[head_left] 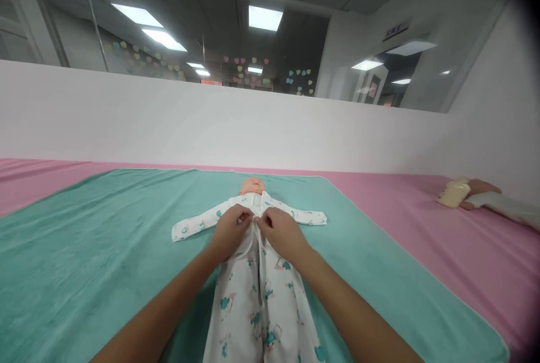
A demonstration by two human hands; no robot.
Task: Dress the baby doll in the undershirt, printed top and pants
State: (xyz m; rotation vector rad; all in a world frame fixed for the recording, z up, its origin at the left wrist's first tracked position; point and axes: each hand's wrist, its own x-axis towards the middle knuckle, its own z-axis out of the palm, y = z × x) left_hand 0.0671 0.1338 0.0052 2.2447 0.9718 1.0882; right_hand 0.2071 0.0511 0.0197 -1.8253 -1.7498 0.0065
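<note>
A baby doll (252, 185) lies on its back, dressed in a white baby outfit (240, 295) with a teal and pink print. Its sleeves stretch out to both sides, and the legs of the outfit run toward me. Over the doll's chest, my left hand (231, 232) pinches one edge of the front opening. My right hand (282, 232) pinches the other edge close beside it, the fingertips almost meeting. Whatever fastener may sit between the fingers is too small to make out.
A teal blanket (105, 256) lies under the doll, over a pink sheet (392, 205). At the far right, another doll (481, 187) with a pale yellow item (453, 192) lies by the wall. A white wall (211, 126) with a window above closes off the back.
</note>
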